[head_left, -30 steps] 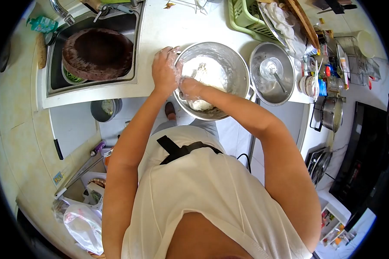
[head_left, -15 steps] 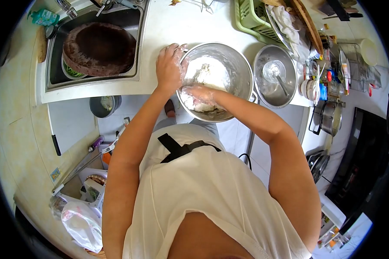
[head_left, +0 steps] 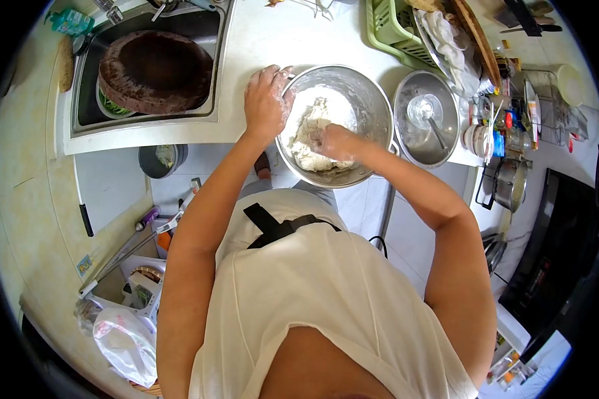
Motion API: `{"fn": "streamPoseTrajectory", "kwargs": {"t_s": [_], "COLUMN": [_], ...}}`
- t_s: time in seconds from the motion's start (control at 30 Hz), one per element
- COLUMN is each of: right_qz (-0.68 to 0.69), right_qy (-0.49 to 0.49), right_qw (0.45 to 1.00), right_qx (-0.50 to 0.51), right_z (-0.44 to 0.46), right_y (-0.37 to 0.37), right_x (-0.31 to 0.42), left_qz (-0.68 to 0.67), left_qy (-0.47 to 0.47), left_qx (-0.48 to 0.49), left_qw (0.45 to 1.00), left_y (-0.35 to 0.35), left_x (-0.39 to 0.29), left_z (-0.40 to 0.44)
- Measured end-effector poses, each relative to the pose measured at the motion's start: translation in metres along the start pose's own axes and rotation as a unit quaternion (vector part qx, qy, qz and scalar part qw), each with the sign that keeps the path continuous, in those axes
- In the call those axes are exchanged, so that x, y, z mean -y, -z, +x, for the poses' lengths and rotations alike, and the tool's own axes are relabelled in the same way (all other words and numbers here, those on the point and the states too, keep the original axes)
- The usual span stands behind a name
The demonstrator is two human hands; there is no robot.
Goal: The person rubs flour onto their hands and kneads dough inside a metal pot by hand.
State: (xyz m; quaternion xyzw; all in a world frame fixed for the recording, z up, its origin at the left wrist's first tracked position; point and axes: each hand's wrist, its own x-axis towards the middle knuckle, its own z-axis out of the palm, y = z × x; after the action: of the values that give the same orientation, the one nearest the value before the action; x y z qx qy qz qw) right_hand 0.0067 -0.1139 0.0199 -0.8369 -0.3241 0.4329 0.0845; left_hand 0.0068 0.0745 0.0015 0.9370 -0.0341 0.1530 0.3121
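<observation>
A wide metal pot (head_left: pixel 373 100) stands at the counter's front edge, floury inside, with a lumpy pale dough (head_left: pixel 313 156) in its bottom. My left hand (head_left: pixel 267 100), dusted with flour, grips the pot's left rim, its fingers closed about the edge and handle there. Down inside the pot, my right hand (head_left: pixel 336 141) is curled into the dough, slightly smeared by motion; its fingertips are partly hidden. Just right of the pot sits a steel bowl (head_left: pixel 409 143) holding a clear small bowl (head_left: pixel 420 110) and a spoon (head_left: pixel 437 133).
At the left, a sink (head_left: pixel 80 123) holds a large round dark board (head_left: pixel 156 73) over a bowl with greens. A green basket (head_left: pixel 386 26) stands at the back right, beside jars and bottles (head_left: pixel 512 136). A grey bucket (head_left: pixel 156 163) is below the counter.
My right hand has moved from the pot's near left side toward its middle and curled inward, uncovering more dough. The left hand stays on the rim.
</observation>
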Motion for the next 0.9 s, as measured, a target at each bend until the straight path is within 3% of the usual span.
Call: {"fn": "streamPoseTrajectory", "kwargs": {"t_s": [0.07, 0.17, 0.27, 0.37, 0.67, 0.77, 0.9], "right_qz": [-0.094, -0.134, -0.136, -0.197, -0.213, -0.242, -0.154], "right_qy": [0.006, -0.049, -0.009, -0.084, -0.036, -0.075, -0.112], "right_qw": [0.993, 0.987, 0.985, 0.971, 0.974, 0.967, 0.982], "right_qx": [-0.071, -0.069, -0.101, -0.11, -0.073, -0.022, -0.003], "right_z": [-0.005, -0.011, -0.033, -0.036, 0.007, 0.018, 0.008], "right_y": [-0.015, -0.016, -0.004, -0.007, -0.045, -0.035, -0.012], "right_x": [0.006, 0.011, 0.018, 0.015, 0.003, 0.007, 0.003], "left_qz": [0.001, -0.001, -0.003, -0.005, -0.013, -0.017, -0.015], "left_qy": [-0.004, -0.01, -0.016, -0.014, -0.007, -0.005, -0.002], "left_qx": [-0.003, -0.009, -0.017, -0.017, -0.005, 0.002, 0.014], "left_qw": [1.0, 1.0, 1.0, 1.0, 1.0, 1.0, 1.0], "left_y": [-0.001, 0.0, -0.002, -0.003, -0.005, -0.005, -0.002], "left_x": [0.001, 0.001, 0.003, 0.003, 0.007, 0.005, 0.005], "left_z": [0.0, 0.0, -0.001, -0.001, -0.002, -0.001, 0.0]}}
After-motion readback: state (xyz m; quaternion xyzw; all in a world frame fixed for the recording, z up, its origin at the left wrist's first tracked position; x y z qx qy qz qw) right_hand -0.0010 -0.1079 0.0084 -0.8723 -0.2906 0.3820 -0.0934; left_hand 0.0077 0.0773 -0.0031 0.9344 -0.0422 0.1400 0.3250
